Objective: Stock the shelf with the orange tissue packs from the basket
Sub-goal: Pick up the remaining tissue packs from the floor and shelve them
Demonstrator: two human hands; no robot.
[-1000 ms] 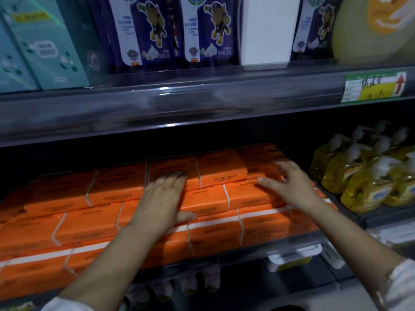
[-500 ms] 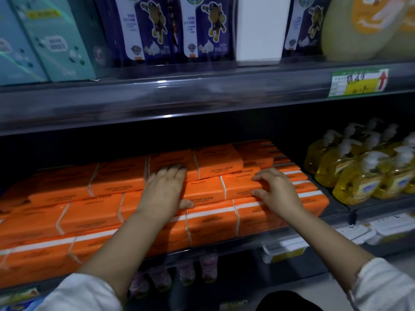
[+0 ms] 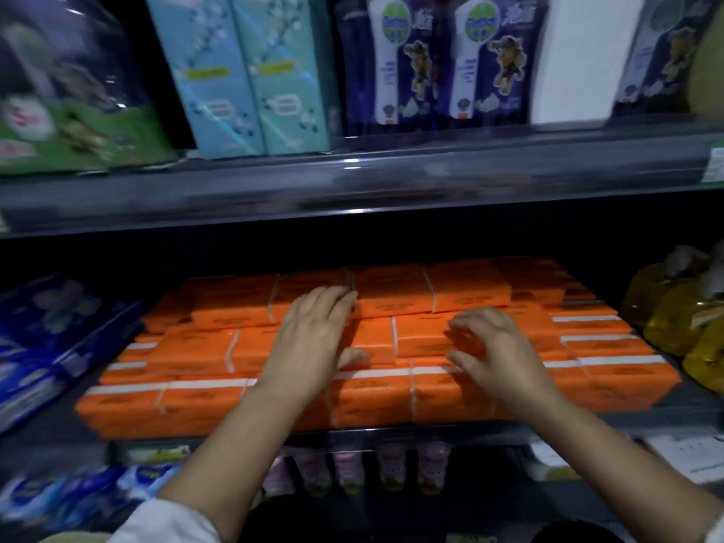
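the shelf (image 3: 391, 433) looks nearly full: orange tissue packs (image 3: 219, 346) lie stacked in layers across the middle tier, between blue packs (image 3: 58, 346) and yellow bottles (image 3: 674, 307). the left hand (image 3: 313, 339) lies flat on the top layer, fingers straight and close together. the right hand (image 3: 493, 354) rests beside it, fingers loosely bent and spread, fingertips on a pack, gripping nothing. i'd judge this is tidying rather than placing. the basket is out of view, so i can't tell what remains.
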